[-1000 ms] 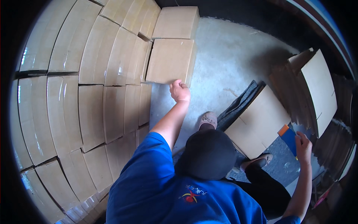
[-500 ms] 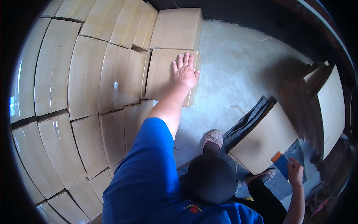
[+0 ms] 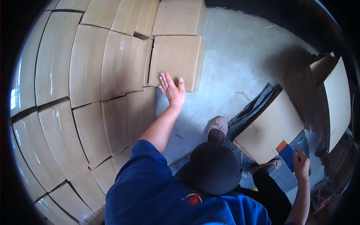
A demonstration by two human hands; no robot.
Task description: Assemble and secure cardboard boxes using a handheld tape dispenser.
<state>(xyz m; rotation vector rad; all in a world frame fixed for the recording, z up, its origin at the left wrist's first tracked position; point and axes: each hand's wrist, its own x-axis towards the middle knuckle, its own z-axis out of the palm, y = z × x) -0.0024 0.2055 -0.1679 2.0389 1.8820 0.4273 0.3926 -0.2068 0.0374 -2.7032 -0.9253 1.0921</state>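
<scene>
Resting flat, fingers spread, left hand lay on box at 12 o'clock, unstacked; right hand, 4 o'clock, clamped on blue tool.

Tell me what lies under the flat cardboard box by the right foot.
A dark grey mat pokes out along the edge of the flat cardboard box and spreads over the concrete floor. What lies beneath the box's middle is covered.
</scene>
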